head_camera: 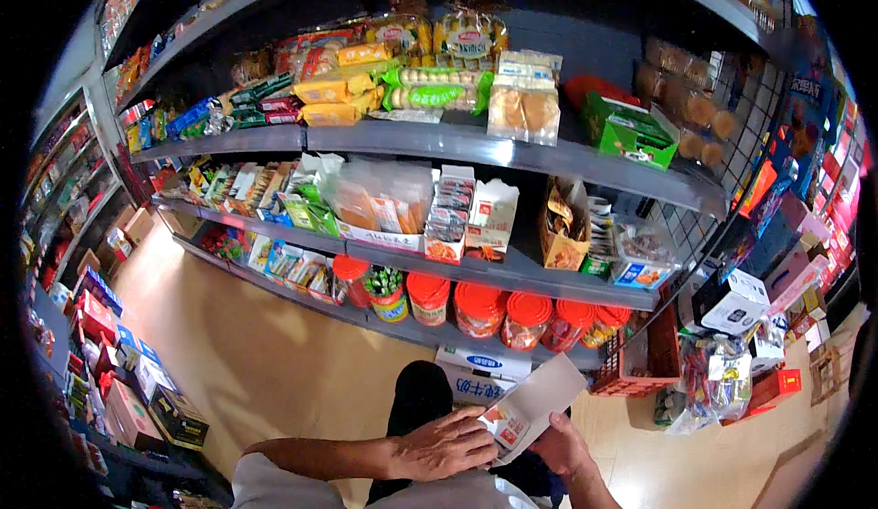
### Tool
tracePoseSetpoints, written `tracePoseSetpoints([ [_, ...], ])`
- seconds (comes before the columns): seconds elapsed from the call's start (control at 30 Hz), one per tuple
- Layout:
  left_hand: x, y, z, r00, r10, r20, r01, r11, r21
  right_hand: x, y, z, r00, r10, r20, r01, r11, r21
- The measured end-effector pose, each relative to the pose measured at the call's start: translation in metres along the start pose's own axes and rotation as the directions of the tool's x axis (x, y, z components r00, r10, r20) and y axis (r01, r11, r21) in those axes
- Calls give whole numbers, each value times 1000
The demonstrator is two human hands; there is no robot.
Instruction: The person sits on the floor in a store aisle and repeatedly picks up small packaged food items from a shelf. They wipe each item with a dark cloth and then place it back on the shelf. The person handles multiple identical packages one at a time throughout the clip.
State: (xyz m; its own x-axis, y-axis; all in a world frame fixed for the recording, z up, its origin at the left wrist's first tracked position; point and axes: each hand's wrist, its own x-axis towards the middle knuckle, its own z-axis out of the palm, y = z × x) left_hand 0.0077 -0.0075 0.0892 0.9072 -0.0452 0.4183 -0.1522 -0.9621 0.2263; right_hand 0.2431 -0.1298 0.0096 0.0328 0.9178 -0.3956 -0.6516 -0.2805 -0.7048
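An opened small cardboard display box (549, 389) with a raised grey-white flap is held low in front of me, above my knees. My right hand (566, 444) grips its right side, the thumb on the edge. My left hand (446, 444) lies against its left side, fingers bent over the near part; whether those fingers grip the box or something in it, I cannot tell. A packet with red and white print (506, 427) shows inside the box. Behind the box, a white carton with blue print (480, 365) stands on the floor by the shelf.
Grey metal shelves (411, 138) hold packaged snacks, with red-lidded plastic jars (478, 306) on the lowest level. A red plastic crate (641, 365) stands at the shelf's right end, beside bagged goods (717, 379). Stacked boxes (134, 413) line the left side.
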Motion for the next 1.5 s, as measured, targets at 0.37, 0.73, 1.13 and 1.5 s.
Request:
tracePoseSetpoints([
  [0.37, -95, 3, 18, 652, -754, -78, 640, 602, -477, 30, 61, 67, 983, 165, -77, -143, 962, 232],
  [0.73, -73, 8, -48, 819, -503, -275, 539, 839, 72, 42, 76, 99, 914, 145, 380, -300, 871, 388],
  [1.13, -104, -2, -2, 757, -608, -239, 573, 794, -203, 1, 3, 56, 595, -798, -100, 705, 577, -412],
  [1.5, -58, 0, 6, 807, -572, -147, 561, 820, -109, 26, -28, 95, 983, -180, 24, 77, 294, -953],
])
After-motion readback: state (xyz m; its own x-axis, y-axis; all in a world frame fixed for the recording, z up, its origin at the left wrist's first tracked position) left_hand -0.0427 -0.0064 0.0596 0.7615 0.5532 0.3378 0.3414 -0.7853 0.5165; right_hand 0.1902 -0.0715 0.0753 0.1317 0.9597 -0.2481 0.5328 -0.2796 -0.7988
